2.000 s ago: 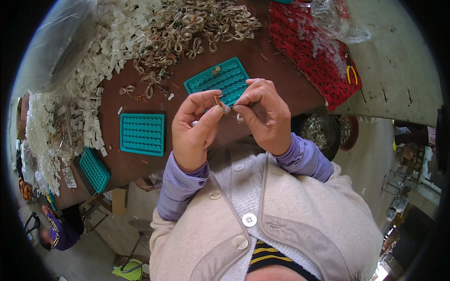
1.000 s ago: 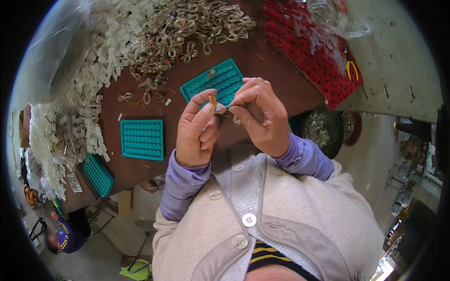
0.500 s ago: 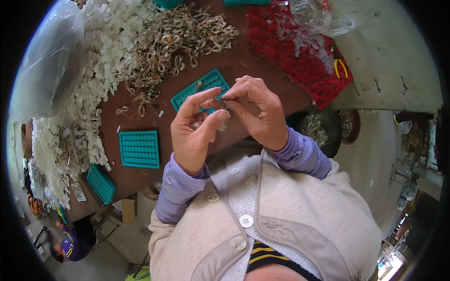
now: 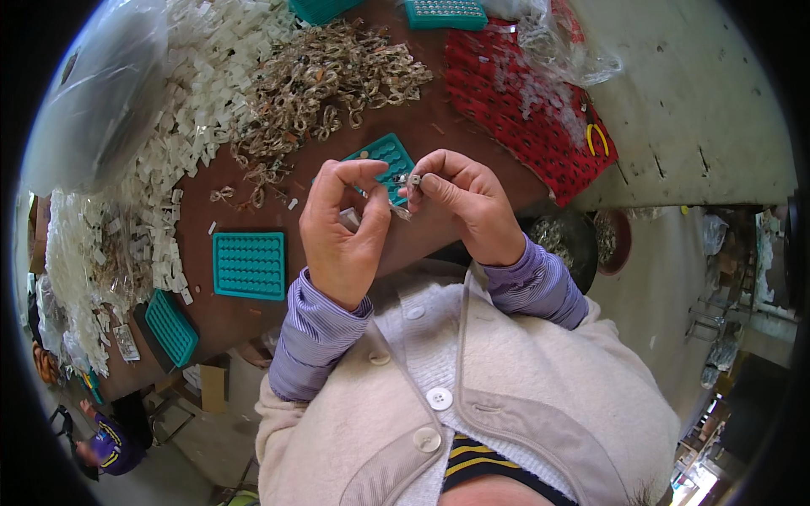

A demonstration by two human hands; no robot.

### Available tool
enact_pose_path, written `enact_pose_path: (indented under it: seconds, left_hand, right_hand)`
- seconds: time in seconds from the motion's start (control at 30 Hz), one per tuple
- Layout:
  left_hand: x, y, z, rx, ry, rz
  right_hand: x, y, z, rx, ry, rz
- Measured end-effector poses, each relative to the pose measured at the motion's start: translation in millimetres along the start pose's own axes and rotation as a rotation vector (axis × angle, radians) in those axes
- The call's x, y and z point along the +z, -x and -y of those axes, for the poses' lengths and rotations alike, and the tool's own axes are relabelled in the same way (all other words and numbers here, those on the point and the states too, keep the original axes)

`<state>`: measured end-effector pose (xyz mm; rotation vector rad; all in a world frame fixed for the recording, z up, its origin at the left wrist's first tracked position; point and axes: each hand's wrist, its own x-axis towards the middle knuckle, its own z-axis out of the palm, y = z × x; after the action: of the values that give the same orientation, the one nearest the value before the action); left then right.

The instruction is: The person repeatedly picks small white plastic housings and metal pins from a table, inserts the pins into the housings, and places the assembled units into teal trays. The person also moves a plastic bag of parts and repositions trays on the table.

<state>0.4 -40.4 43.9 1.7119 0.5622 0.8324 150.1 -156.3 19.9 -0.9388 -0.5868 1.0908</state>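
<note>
My right hand (image 4: 468,207) pinches a small silvery metal part (image 4: 414,180) between thumb and forefinger. A short pale strand (image 4: 400,211) hangs just below those fingertips; whether it joins the part I cannot tell. My left hand (image 4: 342,240) faces it, thumb and forefinger apart, while its other fingers curl round a small white plastic piece (image 4: 349,218). Beneath both hands lies a teal tray with round hollows (image 4: 390,152), partly covered by them, with a small round piece (image 4: 364,155) on it. Coiled wire bundles (image 4: 337,72) are heaped beyond.
White plastic pieces (image 4: 211,93) pile at the left beside a clear bag (image 4: 110,118). More teal trays (image 4: 249,266) (image 4: 171,329) lie nearby. A red cloth (image 4: 527,110) bears yellow-handled pliers (image 4: 597,140). Tubs (image 4: 614,240) stand at the right; another person (image 4: 114,443) is lower left.
My right hand has drawn slightly back from the left, bringing the metal part into clearer sight. The pale strand now hangs between the hands. The whole view has shifted a little.
</note>
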Motion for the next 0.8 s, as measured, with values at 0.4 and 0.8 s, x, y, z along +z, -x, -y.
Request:
enact_pose_path:
  seconds: [0.4, 0.8]
  left_hand:
    - [-24, 7, 9, -0.103, 0.109, -0.012]
    - [-35, 11, 22, -0.473, 0.614, -0.011]
  right_hand:
    - [28, -10, -8, 0.018, 0.026, -0.002]
    - [37, -15, -13, -0.044, 0.232, -0.077]
